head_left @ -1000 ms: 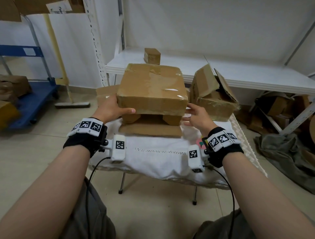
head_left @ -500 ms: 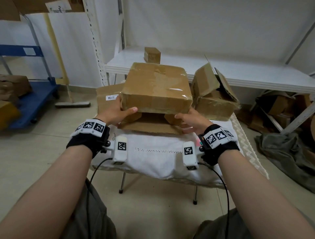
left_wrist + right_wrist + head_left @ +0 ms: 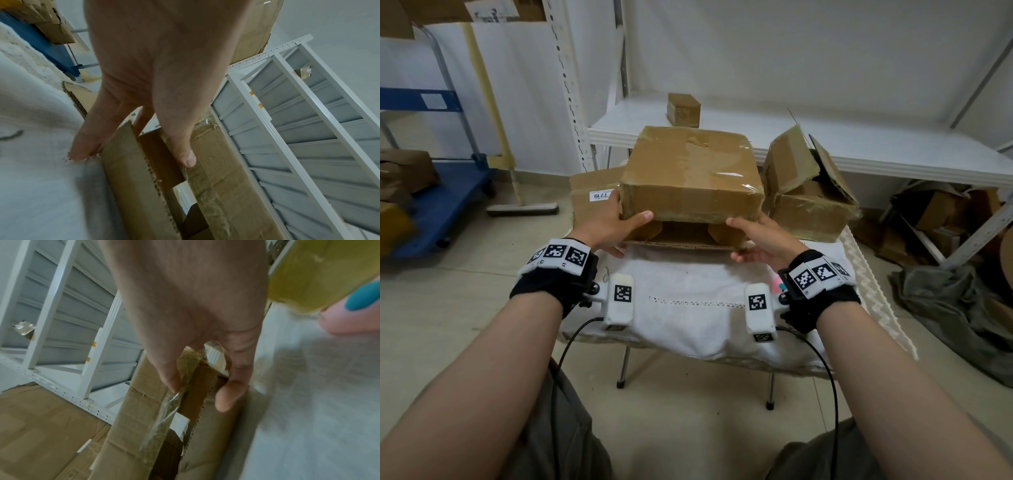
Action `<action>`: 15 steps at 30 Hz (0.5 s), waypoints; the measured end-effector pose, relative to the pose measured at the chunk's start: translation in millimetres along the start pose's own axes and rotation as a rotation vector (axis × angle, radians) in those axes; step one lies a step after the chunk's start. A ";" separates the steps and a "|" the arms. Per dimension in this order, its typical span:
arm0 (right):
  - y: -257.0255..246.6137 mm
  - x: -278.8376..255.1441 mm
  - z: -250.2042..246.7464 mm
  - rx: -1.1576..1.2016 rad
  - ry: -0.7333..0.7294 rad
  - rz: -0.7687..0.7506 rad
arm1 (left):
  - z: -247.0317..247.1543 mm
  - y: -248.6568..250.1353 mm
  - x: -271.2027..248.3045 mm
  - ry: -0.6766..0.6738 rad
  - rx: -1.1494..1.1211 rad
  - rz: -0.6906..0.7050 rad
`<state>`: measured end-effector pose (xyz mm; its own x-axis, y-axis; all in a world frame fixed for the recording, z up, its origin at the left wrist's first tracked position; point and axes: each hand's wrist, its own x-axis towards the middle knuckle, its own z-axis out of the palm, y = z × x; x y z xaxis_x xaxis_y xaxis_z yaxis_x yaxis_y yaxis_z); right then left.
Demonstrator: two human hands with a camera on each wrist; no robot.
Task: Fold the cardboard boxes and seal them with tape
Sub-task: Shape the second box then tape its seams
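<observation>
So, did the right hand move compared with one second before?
Yes. The right hand went left and toward the person along the white cloth, now gripping the cardboard box.

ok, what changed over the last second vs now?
The taped box shifted right, uncovering the labelled box behind. The right hand, earlier open beside it, closed onto its lower right corner; the left hand kept its grip. The open box and small box stayed put.

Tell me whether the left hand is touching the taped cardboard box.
Touching. The left wrist view shows the left hand with its thumb pressed on the taped cardboard box and a finger under its open flap.
</observation>
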<state>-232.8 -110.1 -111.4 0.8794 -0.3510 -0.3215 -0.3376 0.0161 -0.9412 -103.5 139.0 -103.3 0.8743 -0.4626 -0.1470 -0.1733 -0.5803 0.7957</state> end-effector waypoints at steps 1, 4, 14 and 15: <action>-0.9 0.3 -0.2 0.019 0.009 -0.014 | 0.1 0.4 -0.3 0.003 0.000 -0.001; -0.8 3.0 -2.6 0.006 -0.007 -0.067 | 0.3 0.5 -0.2 0.011 0.002 -0.004; 9.7 7.4 3.1 -0.312 0.274 -0.183 | 1.5 -1.0 0.7 0.015 -0.006 0.028; 10.1 8.2 3.0 -0.350 0.294 -0.201 | 1.3 -2.1 1.4 0.020 -0.013 0.035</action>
<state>-228.0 -110.0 -123.8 0.8236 -0.5652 -0.0468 -0.3081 -0.3766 -0.8736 -102.5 138.7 -106.0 0.8767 -0.4690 -0.1070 -0.1983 -0.5551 0.8078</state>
